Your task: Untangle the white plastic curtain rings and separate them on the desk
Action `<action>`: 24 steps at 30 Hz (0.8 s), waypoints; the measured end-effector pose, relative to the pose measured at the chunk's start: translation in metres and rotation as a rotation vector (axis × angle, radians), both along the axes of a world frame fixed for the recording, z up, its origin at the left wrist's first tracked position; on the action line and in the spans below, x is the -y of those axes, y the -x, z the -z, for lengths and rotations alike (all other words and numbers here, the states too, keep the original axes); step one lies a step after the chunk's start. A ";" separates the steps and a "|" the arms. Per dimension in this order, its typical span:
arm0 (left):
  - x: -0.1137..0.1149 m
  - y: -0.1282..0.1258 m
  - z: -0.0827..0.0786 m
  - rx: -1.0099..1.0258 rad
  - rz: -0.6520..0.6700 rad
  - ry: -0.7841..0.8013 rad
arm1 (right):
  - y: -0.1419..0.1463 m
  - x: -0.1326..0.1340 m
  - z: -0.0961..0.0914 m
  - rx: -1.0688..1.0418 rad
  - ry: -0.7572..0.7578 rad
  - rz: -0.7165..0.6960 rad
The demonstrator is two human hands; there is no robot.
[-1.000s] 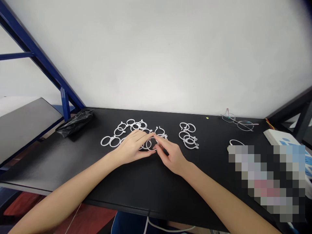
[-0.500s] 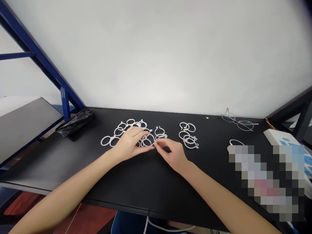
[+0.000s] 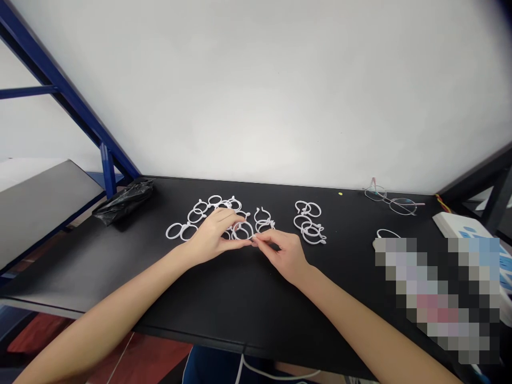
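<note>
From the head camera, the person leans over a black table (image 3: 256,298) with both bare forearms reaching in from the near edge. The left hand (image 3: 212,237) is partly closed, its fingers arched over the white plastic rings, though I cannot tell whether it grips any of them. The right hand (image 3: 282,256) comes in from the near right, with its thumb and forefinger pinched at the near edge of one ring (image 3: 242,231). That ring lies between the hands, and the pinch seems to be what steadies it there.

The rings sit in loose groups towards the far side of the table. The largest pile (image 3: 196,215) lies under and beyond the left hand, many rings overlapping, and each has a small tab. A smaller pair (image 3: 263,220) lies just beyond the right fingertips, and a separate cluster (image 3: 308,224) sits further right, well apart from the hands.

At the far left of the table lies a crumpled black plastic bag (image 3: 124,202). A pair of glasses (image 3: 390,200) lies folded open at the far right. Near them is a white book (image 3: 452,224) with blue marks, partly hidden by a blurred patch (image 3: 436,298). No brand or writing can be read. A blue steel frame (image 3: 60,90) rises against the white wall (image 3: 256,90).
</note>
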State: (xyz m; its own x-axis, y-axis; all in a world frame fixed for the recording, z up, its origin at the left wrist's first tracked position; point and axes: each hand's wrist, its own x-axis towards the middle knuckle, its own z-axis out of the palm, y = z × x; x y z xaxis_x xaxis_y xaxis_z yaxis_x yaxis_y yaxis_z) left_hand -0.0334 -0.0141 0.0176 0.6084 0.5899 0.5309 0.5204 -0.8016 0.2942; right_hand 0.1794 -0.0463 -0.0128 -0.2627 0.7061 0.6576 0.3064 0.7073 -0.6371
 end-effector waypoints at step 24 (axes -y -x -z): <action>-0.006 0.001 0.010 -0.320 -0.217 -0.080 | -0.002 -0.006 0.005 0.382 0.026 0.070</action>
